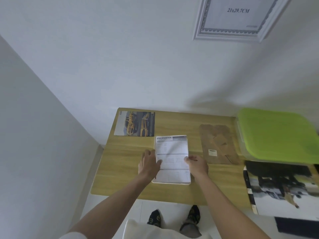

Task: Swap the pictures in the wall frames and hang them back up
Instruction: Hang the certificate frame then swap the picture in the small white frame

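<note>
Both hands are down on the pale wood-grain worktop (pixel 131 169), working a white printed sheet (pixel 172 152) headed "SPECIFICATION". It lies flat on a rounded-corner white frame (pixel 170 183), whose edge peeps out below the paper. The left hand (pixel 149 163) lies along the sheet's left edge, fingers (pixel 159 161) loosely spread and straight, tips resting on the paper. The right hand (pixel 197 164) is at the right edge, its fingers (pixel 189 159) curled in narrow, pinching the paper's margin.

Beyond the left fingers, near the worktop's far corner, lies a glossy car picture (pixel 136 124), yellow vehicles on a dark ground, edges slightly curled. To the right of the right fingers sits a brown fibreboard backing panel (pixel 218 144), matte, with a small white label and a thin metal tab. Further right again, a smooth lime-green plastic lid (pixel 278 133) with rounded corners covers a clear bin. Nearer than that, a large glossy poster (pixel 283 188), blurred, hangs over the worktop's edge.

High on the plain white wall, an ornate moulded white frame (pixel 240 19) hangs, its insert reading "21x29.7CM".
</note>
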Available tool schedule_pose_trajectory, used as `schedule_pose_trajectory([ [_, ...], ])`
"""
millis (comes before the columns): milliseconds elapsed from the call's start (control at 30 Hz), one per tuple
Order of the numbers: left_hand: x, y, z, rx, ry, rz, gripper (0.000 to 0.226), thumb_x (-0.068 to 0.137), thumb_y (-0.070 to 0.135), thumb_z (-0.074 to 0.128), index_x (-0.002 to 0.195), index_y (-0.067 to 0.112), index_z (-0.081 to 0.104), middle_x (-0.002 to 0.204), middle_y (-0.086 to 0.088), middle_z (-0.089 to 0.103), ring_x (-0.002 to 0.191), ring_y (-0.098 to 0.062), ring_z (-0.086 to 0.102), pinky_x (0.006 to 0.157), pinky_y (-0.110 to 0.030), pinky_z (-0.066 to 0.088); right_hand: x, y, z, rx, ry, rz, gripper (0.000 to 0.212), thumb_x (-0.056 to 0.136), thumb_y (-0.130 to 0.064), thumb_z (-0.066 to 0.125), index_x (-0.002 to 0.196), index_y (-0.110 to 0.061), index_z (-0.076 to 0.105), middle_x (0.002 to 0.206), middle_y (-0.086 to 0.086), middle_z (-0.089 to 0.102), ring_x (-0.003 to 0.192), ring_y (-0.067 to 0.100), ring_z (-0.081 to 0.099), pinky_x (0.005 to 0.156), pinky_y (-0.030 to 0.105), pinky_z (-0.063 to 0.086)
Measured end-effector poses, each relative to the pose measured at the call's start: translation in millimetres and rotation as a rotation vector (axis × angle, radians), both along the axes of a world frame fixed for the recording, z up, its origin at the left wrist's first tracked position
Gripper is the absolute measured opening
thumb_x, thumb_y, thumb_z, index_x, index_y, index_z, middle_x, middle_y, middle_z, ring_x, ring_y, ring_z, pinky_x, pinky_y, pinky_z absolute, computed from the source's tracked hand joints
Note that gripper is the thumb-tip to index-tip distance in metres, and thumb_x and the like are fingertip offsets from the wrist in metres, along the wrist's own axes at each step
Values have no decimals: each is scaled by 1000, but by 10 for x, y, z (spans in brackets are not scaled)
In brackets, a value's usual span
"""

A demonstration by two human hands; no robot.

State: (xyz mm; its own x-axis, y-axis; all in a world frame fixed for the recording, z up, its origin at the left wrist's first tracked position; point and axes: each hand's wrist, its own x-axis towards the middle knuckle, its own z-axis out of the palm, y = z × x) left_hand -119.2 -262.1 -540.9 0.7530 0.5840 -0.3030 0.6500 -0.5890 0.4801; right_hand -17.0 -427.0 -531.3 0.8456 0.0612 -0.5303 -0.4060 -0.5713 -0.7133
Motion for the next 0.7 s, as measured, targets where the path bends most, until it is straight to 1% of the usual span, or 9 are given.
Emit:
schedule_pose_trajectory([
  [100, 65, 17, 30, -69, -90, 18, 44, 93, 32, 60, 133, 15, 50, 128, -3, 54, 122, -24, 47, 92, -42, 49, 76, -63, 48, 95, 38, -36, 9, 87, -23, 73, 92, -16, 68, 92, -4, 69, 85, 14, 63, 66, 27, 46],
  [133, 92, 13, 48, -118, -126, 18, 41, 93, 30, 60, 131, 16, 52, 124, -2, 57, 117, -22, 51, 91, -41, 50, 100, -95, 75, 144, 60, -38, 8, 87, -20, 74, 92, -17, 68, 95, -2, 70, 87, 14, 65, 65, 26, 46],
  [233, 180, -17, 99, -358, -227, 76, 27, 92, 19, 61, 119, 19, 62, 102, 1, 70, 90, -17, 65, 79, -35, 56, 174, -225, 161, 238, 125, -34, 12, 88, -16, 74, 99, -13, 69, 97, -1, 71, 87, 12, 65, 65, 26, 46],
  [333, 261, -68, 119, -511, -259, 137, 31, 89, 8, 62, 118, 19, 65, 89, 2, 70, 83, -14, 68, 74, -32, 58, 250, -407, 185, 281, 147, -39, 15, 89, -13, 72, 103, -10, 68, 100, 6, 74, 90, 21, 70, 68, 30, 55],
  [433, 374, -221, 124, -618, -263, 127, 33, 86, 1, 64, 115, 16, 66, 89, -3, 71, 83, -17, 69, 69, -32, 61, 331, -677, 146, 259, 153, -45, 12, 91, -12, 69, 103, -10, 69, 98, 8, 75, 92, 25, 71, 73, 34, 59],
  [533, 501, -464, 118, -661, -226, 98, 31, 86, 0, 66, 114, 14, 65, 91, -8, 70, 83, -21, 70, 66, -30, 60, 429, -997, 64, 181, 165, -47, 8, 91, -11, 68, 97, -9, 72, 93, 9, 77, 92, 29, 72, 86, 45, 59],
  [567, 553, -559, 111, -673, -212, 80, 30, 86, 0, 66, 112, 14, 66, 91, -9, 70, 82, -23, 71, 66, -32, 60, 461, -1113, 41, 152, 164, -53, 6, 90, -9, 67, 92, -9, 72, 91, 10, 77, 91, 31, 72, 88, 47, 58],
  [633, 673, -783, 97, -696, -189, 30, 26, 85, -4, 63, 104, 14, 67, 89, -12, 71, 80, -28, 73, 70, -42, 61, 526, -1374, 15, 92, 155, -71, 9, 89, -5, 67, 82, -8, 72, 89, 11, 76, 88, 30, 70, 86, 43, 57],
  [700, 813, -1065, 86, -725, -161, -12, 27, 83, -9, 60, 96, 14, 67, 90, -15, 71, 80, -29, 73, 71, -45, 61, 601, -1679, -8, 30, 142, -81, 7, 87, -7, 68, 82, -10, 72, 91, 8, 74, 90, 26, 69, 89, 41, 56],
])
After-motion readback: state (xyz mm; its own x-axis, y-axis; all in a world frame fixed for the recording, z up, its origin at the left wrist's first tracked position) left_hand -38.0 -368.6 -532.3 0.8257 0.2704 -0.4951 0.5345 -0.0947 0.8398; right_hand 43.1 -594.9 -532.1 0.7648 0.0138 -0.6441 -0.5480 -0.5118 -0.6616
